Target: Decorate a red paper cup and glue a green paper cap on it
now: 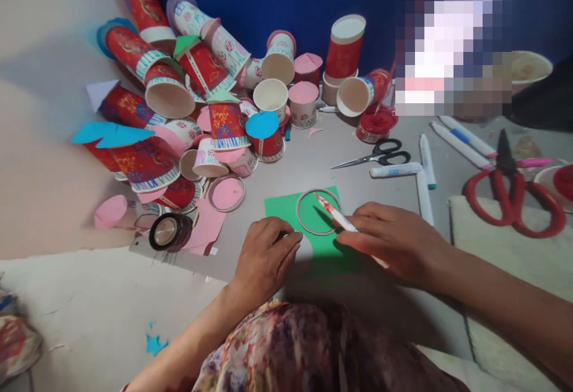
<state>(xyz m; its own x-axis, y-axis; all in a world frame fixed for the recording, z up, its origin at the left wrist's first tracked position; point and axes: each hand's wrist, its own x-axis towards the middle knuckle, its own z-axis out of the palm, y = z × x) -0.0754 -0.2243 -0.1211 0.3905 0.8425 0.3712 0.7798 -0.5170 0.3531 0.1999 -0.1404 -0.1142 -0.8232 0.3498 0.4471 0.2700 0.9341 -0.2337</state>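
Observation:
On the table lies a green paper sheet (pixel 331 255) with a curved piece gone from its lower left side. A thin round ring (pixel 298 220) rests flat on the sheet. My left hand (pixel 266 252) is closed at the sheet's left edge, fingers drawn together on the paper, fingertips beside the ring's lower left. Between the fingers of my right hand (pixel 394 240) is a white pen (pixel 344 220) with a red-stained tapered tip. The tip points up and left, over the inside of the ring.
Decorated paper cups (pixel 145 162) crowd the back left. A second ring (pixel 212 204) lies on pink paper (pixel 210 225) near a dark round container (pixel 171 232). Black scissors (pixel 376 156), markers (pixel 396 170), a red tub (pixel 377 124) and red-handled scissors (pixel 510 195) are at the right.

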